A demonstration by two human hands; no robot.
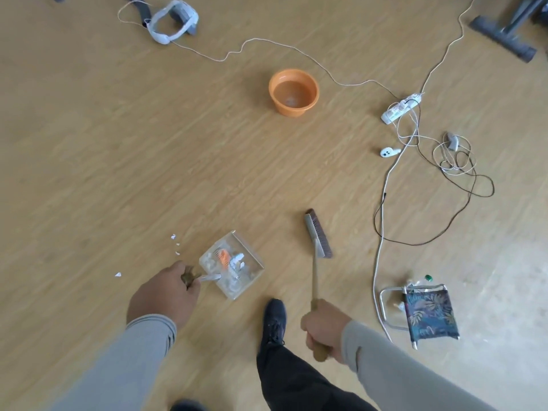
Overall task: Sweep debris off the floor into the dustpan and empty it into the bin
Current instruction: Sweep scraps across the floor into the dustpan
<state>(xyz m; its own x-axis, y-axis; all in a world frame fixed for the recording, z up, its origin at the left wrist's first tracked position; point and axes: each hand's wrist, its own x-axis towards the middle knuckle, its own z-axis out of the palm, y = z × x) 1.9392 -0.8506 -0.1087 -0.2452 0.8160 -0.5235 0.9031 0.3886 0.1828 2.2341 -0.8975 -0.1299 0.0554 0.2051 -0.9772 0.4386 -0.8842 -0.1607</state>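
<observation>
Head cam looking straight down at a wood-look floor [103, 143]. Lower middle of the frame, the left hand [166, 295] has its fingers curled round the handle of a clear dustpan [232, 264], which sits low over the floor, though I can't tell if it's actually touching. Inside it there's white crumpled paper and one orange scrap. Just left of the dustpan a few small white paper bits [175, 244] lie on the floor, with one more scrap further left. The right hand [324, 329] sits lower right of centre, fist wrapped tight round the wooden handle of a brush [318, 234], whose bristle head points up the frame, just right of the dustpan and not touching it. An orange bin [294, 91] stands upright in the upper middle, well apart from both hands, with something pale at the bottom that's too blurry to make out. Right side is a mess of cables [444, 161] running from a white power strip [400, 109], plus a small white remote-looking thing beside them. Lower right there's a folding stool [427, 312] with a leafy dark fabric seat. Upper left has a white headset [173, 20] on the floor. Grey sleeves, dark trousers and a dark shoe [274, 318] show at the bottom.
</observation>
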